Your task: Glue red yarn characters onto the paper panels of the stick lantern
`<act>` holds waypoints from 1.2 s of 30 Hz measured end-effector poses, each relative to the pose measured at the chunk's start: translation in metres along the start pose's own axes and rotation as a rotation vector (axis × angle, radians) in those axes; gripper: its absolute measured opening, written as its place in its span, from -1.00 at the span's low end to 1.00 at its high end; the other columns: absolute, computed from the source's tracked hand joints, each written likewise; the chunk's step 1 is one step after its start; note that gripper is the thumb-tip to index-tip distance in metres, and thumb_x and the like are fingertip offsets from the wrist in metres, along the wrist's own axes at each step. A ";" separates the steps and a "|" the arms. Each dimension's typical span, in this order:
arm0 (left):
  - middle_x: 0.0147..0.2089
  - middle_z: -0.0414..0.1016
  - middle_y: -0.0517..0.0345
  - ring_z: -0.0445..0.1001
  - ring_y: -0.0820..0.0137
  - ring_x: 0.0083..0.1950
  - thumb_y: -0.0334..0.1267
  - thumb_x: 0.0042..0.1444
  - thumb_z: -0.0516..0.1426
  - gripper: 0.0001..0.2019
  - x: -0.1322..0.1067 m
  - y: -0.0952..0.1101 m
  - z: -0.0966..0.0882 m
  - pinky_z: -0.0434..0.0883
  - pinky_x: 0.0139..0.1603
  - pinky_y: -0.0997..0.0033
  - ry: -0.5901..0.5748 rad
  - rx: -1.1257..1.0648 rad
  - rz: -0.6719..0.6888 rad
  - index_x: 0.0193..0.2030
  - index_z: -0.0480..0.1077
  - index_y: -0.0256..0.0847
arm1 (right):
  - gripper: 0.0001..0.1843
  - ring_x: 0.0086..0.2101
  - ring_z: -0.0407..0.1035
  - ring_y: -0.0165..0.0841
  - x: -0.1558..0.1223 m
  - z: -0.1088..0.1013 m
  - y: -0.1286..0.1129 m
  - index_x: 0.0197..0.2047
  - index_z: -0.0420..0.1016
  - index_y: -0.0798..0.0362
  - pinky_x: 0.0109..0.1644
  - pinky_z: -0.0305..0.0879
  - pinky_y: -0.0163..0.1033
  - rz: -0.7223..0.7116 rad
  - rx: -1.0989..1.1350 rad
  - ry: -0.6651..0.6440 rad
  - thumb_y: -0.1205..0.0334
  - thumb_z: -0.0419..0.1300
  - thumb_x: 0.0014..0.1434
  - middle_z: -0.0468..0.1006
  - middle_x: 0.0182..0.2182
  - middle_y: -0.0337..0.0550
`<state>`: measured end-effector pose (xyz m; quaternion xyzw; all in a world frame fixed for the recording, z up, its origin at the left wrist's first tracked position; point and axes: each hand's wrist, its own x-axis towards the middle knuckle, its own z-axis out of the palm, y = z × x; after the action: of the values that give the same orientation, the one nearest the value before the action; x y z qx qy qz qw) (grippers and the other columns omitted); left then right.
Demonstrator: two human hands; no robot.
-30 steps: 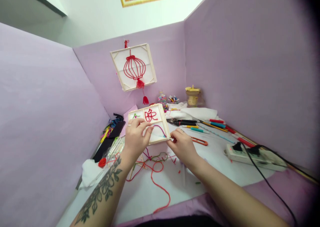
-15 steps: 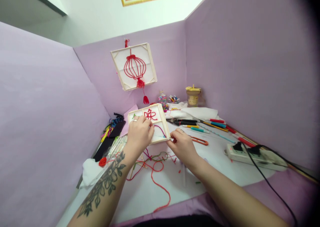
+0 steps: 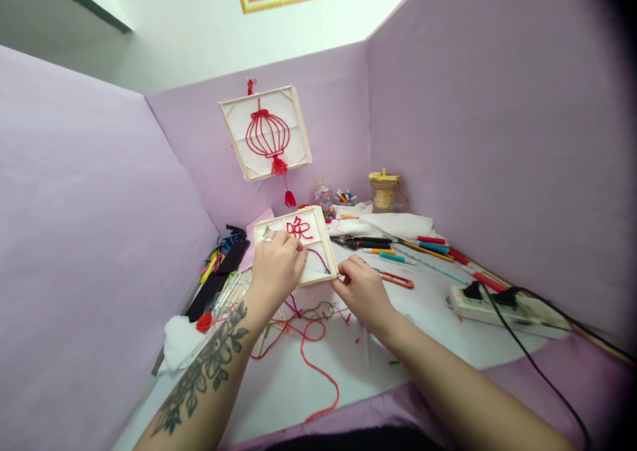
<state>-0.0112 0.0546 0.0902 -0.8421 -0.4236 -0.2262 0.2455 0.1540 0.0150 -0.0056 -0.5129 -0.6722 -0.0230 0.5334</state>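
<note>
A pale wooden frame with white panels is propped up at a tilt above the table. One panel bears a red yarn character, and a bit of green yarn shows at the upper left. My left hand lies over the lower panels, its fingertips closed at the end of a purple yarn that curves toward the lower right corner. At that corner my right hand is closed, thumb and fingers pinching the frame's edge. Its fingertips are partly hidden. Purple yarn also hangs below the frame.
Loose red yarn trails across the white tabletop. Pliers, markers and an orange cutter lie at right, near a power strip with a black cord. A lantern picture hangs on the back panel.
Both hands and the frame stay nearly in place. Only a very slight shift of the whole view shows.
</note>
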 end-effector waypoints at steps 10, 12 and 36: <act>-0.26 0.46 0.00 0.39 0.17 -0.14 -0.22 0.23 0.07 -0.80 0.003 0.003 0.000 0.29 -0.20 0.21 0.001 0.013 0.016 -0.35 0.45 -0.23 | -0.81 -0.44 0.23 -0.35 0.000 0.000 -0.001 -0.52 0.25 0.02 -0.35 0.12 -0.28 -0.009 -0.011 0.014 0.43 0.12 0.05 0.29 -0.51 -0.24; -0.26 0.46 0.00 0.39 0.17 -0.14 -0.22 0.22 0.07 -0.80 0.003 0.003 0.000 0.29 -0.20 0.22 0.004 0.020 0.012 -0.35 0.45 -0.23 | -0.81 -0.44 0.23 -0.35 0.000 0.000 -0.001 -0.52 0.26 0.02 -0.35 0.12 -0.28 -0.010 -0.010 0.012 0.43 0.12 0.06 0.30 -0.51 -0.23; 0.02 0.46 -0.03 0.34 0.09 0.01 0.09 0.22 0.02 -0.58 -0.018 0.003 -0.004 0.23 -0.04 0.08 0.003 -0.030 0.133 0.06 0.49 -0.02 | -0.81 -0.45 0.23 -0.35 0.000 -0.001 -0.002 -0.52 0.25 0.02 -0.35 0.11 -0.28 0.001 -0.014 0.008 0.42 0.14 0.05 0.31 -0.51 -0.23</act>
<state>-0.0193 0.0394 0.0819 -0.8716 -0.3628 -0.2170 0.2482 0.1537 0.0137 -0.0041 -0.5170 -0.6696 -0.0292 0.5324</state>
